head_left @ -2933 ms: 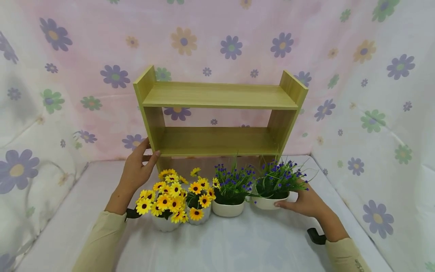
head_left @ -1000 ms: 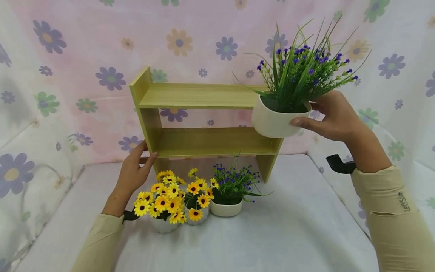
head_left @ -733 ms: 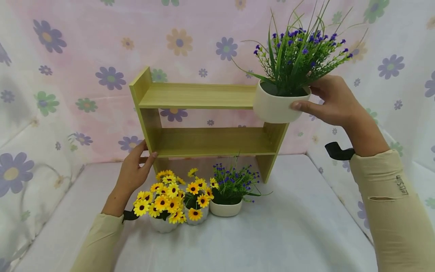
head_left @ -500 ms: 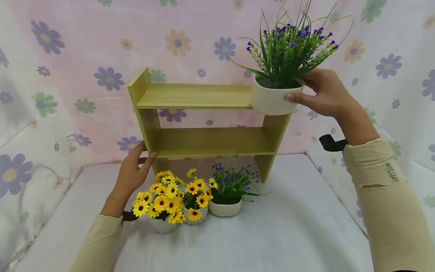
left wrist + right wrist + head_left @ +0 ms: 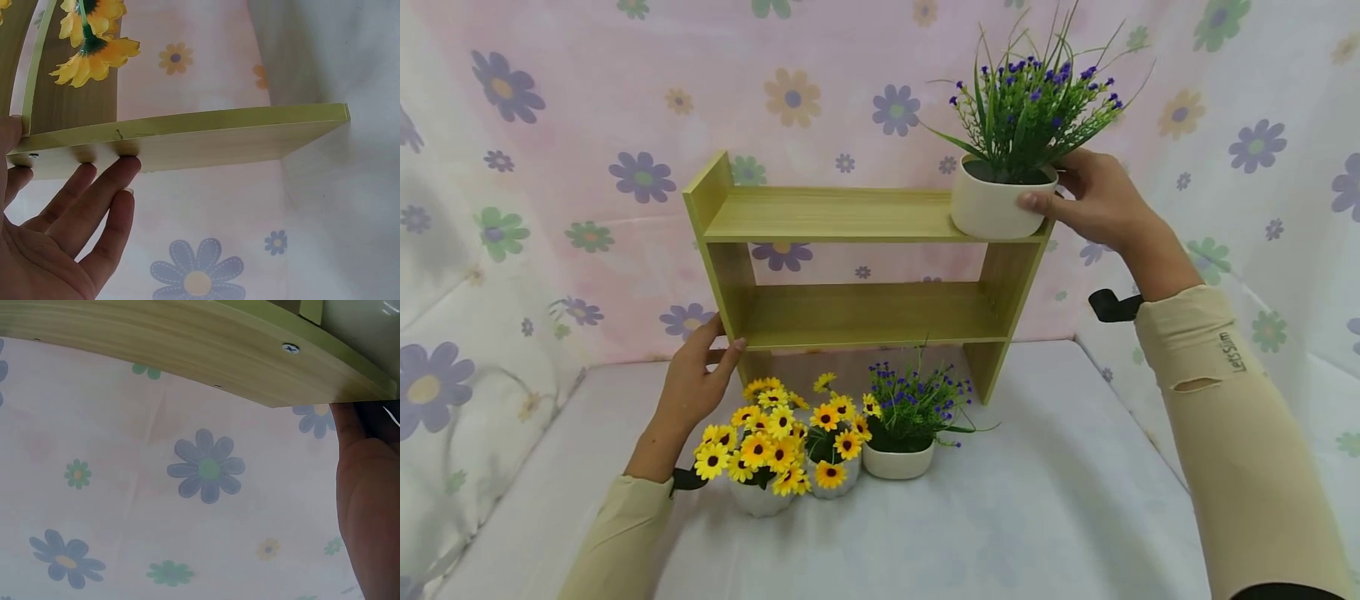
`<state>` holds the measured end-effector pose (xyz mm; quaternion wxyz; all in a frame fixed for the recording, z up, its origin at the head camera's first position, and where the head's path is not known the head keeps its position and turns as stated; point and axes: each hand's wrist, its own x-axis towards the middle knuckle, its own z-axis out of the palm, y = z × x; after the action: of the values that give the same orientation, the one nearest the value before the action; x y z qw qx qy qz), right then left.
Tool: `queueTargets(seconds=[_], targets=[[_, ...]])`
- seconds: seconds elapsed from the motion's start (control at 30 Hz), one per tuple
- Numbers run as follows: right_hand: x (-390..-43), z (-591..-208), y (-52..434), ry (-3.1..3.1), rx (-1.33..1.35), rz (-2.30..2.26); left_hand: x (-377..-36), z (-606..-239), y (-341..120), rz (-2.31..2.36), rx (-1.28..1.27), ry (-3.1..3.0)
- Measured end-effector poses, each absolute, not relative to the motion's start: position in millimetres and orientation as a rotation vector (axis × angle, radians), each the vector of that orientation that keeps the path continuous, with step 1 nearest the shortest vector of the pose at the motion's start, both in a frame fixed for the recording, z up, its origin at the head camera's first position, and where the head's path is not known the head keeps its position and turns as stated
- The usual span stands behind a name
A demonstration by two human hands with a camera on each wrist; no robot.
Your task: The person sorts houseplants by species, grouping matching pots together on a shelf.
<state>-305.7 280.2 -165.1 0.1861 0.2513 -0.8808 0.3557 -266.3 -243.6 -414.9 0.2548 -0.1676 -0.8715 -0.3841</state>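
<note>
A white oval flowerpot (image 5: 998, 210) with purple flowers and long grass (image 5: 1030, 108) is at the right end of the wooden shelf's top board (image 5: 835, 213). My right hand (image 5: 1101, 200) holds the pot by its right side, thumb on the front; in the right wrist view the hand (image 5: 369, 481) shows only partly, beside the shelf's side panel (image 5: 206, 350). Low on the shelf's left side, my left hand (image 5: 696, 379) holds the panel, thumb at the front edge. Seen from the left wrist, the fingertips (image 5: 128, 165) touch the panel's outer face (image 5: 212, 145).
On the white-covered table (image 5: 970, 533), in front of the shelf, stand two pots of yellow flowers (image 5: 760, 500) (image 5: 835, 482) and another white pot with purple flowers (image 5: 898, 463). The middle board (image 5: 872, 312) runs beneath the top one. Flower-patterned cloth (image 5: 865, 75) hangs behind.
My right hand has lifted the pot of purple flowers from the table, raised it past the middle board and brought it left onto the top board's right end. The left hand stays at the panel.
</note>
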Motion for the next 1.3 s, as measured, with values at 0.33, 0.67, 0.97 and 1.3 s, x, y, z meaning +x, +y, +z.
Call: queueTargets(seconds=[0.33,0.67,0.97,1.3], targets=[[-314.5,-166.8,280.1,-2.481,0.686,1.045,-265.8,-413.9,-240.4,-1.042,-0.454,-2.363],[-315.7,-171.7,276.2,-2.494,0.574,1.087,-262.2,-413.8,-241.6,-1.046,-0.468,-2.365],[-310.8,-179.6,274.8,-2.477,0.542,1.063,-260.4,-411.3,-241.9,-1.045,-0.468,-2.358],[-303.2,-189.0,279.1,-2.39,0.644,1.089,-261.0,-413.2,-243.1,-1.035,-0.477,-2.348]])
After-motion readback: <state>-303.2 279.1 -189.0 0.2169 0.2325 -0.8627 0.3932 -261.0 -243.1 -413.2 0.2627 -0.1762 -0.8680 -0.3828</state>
